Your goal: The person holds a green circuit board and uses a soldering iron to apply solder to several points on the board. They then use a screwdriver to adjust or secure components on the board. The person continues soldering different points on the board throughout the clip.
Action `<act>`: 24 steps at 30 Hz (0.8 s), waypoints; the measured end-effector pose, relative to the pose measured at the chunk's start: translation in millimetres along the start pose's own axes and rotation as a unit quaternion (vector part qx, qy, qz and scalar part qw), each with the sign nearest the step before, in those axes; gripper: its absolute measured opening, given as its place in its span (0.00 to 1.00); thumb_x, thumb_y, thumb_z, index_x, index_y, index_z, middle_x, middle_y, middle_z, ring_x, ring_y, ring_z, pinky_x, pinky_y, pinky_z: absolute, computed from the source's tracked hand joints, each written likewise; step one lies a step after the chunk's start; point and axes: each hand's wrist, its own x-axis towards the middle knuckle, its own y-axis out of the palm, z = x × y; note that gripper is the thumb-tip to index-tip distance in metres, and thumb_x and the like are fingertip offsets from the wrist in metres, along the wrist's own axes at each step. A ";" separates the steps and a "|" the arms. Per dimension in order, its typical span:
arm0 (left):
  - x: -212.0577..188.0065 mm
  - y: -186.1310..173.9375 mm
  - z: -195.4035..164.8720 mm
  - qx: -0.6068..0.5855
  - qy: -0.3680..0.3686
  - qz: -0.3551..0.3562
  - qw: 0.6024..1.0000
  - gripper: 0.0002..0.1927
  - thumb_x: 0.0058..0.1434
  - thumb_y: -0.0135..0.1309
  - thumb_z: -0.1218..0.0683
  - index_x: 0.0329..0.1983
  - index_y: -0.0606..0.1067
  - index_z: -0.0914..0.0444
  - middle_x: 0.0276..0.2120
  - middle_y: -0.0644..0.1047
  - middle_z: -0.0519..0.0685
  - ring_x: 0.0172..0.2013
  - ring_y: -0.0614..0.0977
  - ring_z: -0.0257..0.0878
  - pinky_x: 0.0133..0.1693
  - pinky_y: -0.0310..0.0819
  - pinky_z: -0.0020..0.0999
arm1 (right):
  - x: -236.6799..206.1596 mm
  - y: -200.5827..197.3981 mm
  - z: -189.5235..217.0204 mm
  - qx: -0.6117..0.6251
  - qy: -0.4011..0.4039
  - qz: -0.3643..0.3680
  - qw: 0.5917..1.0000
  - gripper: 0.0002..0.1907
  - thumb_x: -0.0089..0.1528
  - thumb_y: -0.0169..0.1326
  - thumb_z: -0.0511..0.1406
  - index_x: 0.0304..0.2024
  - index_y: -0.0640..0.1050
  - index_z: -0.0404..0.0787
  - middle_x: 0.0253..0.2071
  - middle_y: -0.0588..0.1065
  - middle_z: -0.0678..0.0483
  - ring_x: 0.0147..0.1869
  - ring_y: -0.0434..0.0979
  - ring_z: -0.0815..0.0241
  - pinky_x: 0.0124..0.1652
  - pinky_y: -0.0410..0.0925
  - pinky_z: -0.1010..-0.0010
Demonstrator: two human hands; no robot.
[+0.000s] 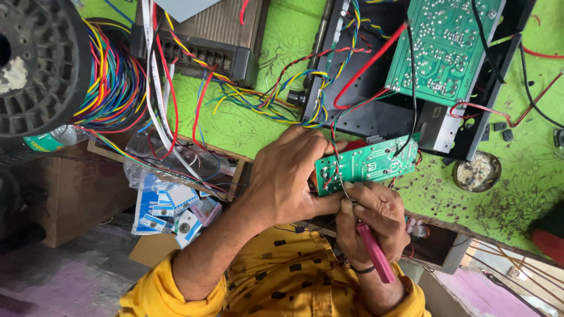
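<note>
**Steady Grip, Fine Tip: Work on a Small Circuit Board**

The left hand [288, 176] is closed around the left end of a small green circuit board [367, 162], fingers wrapped over its edge, holding it solder side up just above the front edge of the green-covered bench [247, 126]. To its right, the right hand [376, 220] is clenched pen-fashion on a pink-handled tool [376, 252], its thin metal tip [346, 191] meeting the board's lower edge near a cluster of red wires. Further left, a black spool of multicoloured wire [59, 64] and a heap of small blue-and-white packets [167, 208] lie well apart from the work; behind the board sit an open black chassis [376, 111] carrying a larger green board [446, 47], and, at right, a round tin [477, 171]. Done well, this step likely calls for the left hand to keep the board still while the tip touches one joint only, clear of neighbouring pads and loose leads.
</note>
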 end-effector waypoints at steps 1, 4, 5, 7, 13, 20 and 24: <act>-0.1 -0.4 0.0 0.000 -0.001 0.000 1.000 0.31 0.48 0.70 0.41 0.46 0.73 0.64 0.41 0.77 0.50 0.44 0.79 0.49 0.45 0.74 0.44 | 0.7 0.1 -0.1 -0.003 -0.001 0.001 1.000 0.17 0.63 0.59 0.24 0.44 0.64 0.40 0.45 0.79 0.45 0.49 0.79 0.51 0.53 0.73 0.59; 0.2 -0.6 -0.5 -0.001 -0.003 0.002 1.000 0.32 0.48 0.71 0.42 0.47 0.73 0.64 0.41 0.77 0.50 0.44 0.79 0.49 0.45 0.75 0.44 | 3.4 -0.1 1.0 -0.008 -0.002 0.004 1.000 0.16 0.62 0.58 0.24 0.44 0.64 0.40 0.45 0.79 0.45 0.49 0.79 0.50 0.52 0.73 0.59; 0.4 -0.5 -0.5 0.000 -0.001 0.001 1.000 0.31 0.48 0.71 0.42 0.47 0.73 0.64 0.41 0.77 0.50 0.45 0.79 0.49 0.45 0.75 0.44 | 3.9 -0.5 1.7 -0.007 -0.003 0.005 1.000 0.16 0.62 0.58 0.25 0.44 0.64 0.40 0.45 0.79 0.45 0.49 0.79 0.50 0.52 0.73 0.59; -0.1 -0.8 -0.6 -0.002 -0.004 0.000 1.000 0.31 0.47 0.71 0.42 0.47 0.73 0.64 0.42 0.77 0.50 0.45 0.79 0.49 0.45 0.75 0.44 | 3.5 -0.2 3.9 -0.008 0.003 -0.002 1.000 0.16 0.62 0.58 0.25 0.44 0.64 0.40 0.45 0.80 0.45 0.50 0.80 0.50 0.52 0.74 0.59; -0.9 0.5 0.5 0.002 0.001 0.002 1.000 0.31 0.48 0.71 0.42 0.46 0.73 0.64 0.41 0.77 0.50 0.44 0.79 0.49 0.45 0.75 0.44 | 3.1 0.0 4.1 -0.019 -0.001 -0.003 1.000 0.16 0.64 0.59 0.25 0.45 0.65 0.40 0.46 0.80 0.46 0.51 0.80 0.49 0.52 0.73 0.60; -1.0 -0.2 1.8 0.005 0.000 0.006 1.000 0.31 0.49 0.71 0.41 0.45 0.72 0.65 0.40 0.76 0.50 0.44 0.79 0.50 0.44 0.74 0.45 | 7.0 0.4 6.0 -0.032 -0.006 -0.004 0.999 0.16 0.62 0.59 0.25 0.44 0.66 0.40 0.44 0.80 0.46 0.49 0.80 0.48 0.52 0.74 0.60; 0.3 -0.4 1.4 0.007 0.006 0.000 1.000 0.31 0.48 0.70 0.41 0.45 0.72 0.64 0.40 0.76 0.51 0.44 0.78 0.50 0.44 0.74 0.45 | 8.0 0.6 5.0 -0.011 -0.011 -0.003 1.000 0.15 0.63 0.59 0.26 0.44 0.65 0.39 0.45 0.80 0.45 0.49 0.80 0.48 0.53 0.75 0.59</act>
